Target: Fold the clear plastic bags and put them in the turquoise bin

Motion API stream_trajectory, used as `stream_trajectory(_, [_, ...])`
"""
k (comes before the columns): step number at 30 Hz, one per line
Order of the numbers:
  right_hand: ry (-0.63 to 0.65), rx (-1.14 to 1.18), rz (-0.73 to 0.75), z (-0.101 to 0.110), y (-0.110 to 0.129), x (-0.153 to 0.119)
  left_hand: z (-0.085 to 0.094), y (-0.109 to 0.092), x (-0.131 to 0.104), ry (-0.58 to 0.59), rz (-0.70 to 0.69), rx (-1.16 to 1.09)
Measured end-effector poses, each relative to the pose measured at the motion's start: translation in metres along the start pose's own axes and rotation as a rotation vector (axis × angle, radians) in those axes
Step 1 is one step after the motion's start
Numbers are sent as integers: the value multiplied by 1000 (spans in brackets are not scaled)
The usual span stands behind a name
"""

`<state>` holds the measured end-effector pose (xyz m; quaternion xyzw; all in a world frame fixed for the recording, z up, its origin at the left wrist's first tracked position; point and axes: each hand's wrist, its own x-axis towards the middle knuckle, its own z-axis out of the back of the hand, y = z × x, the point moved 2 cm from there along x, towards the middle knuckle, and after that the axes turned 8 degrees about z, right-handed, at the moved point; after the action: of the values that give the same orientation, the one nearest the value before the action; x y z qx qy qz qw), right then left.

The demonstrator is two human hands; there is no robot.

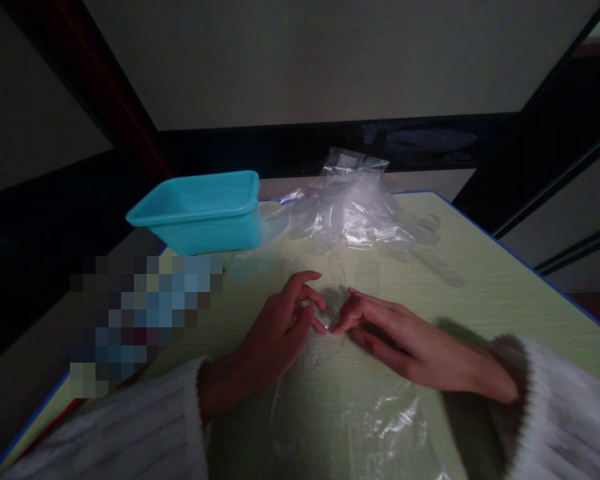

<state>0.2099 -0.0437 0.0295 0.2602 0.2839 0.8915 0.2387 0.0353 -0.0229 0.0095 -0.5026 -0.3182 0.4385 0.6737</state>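
A thin clear plastic glove (320, 400) lies flat on the table, its wide end toward me and faint finger outlines at the far end. Both hands meet over its upper part. My left hand (290, 320) has bent fingers, with the tips on the film and the index finger raised. Close beside it, my right hand (380, 333) brings its fingertips down on the same film, nearly touching the left fingertips. A small fold of plastic shows between them.
Behind the hands is a heap of clear plastic gloves (355, 213). A turquoise plastic basin (210, 227) stands at the back left. A pixelated item (150, 320) lies at the left side. The pale green table (505, 307) has a blue edge, with a panelled wall beyond.
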Motion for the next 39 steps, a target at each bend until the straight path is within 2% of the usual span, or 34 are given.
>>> stream_trajectory(17, [-41,-6,-97,12,-7,-5,13,-4,4,-124,42,171])
stream_trajectory(24, [-232,161,-175,27,-11,-7,14,-7,2,-177,36,80])
stream_trajectory(30, [-183,196,-276,28,-21,-8,14,-5,4,-172,67,106])
stream_trajectory(36, [-230,152,-209,32,-15,-9,13,-3,5,-157,61,105])
stream_trajectory(39, [-107,75,-96,29,-3,-9,13,-3,5,-157,54,81])
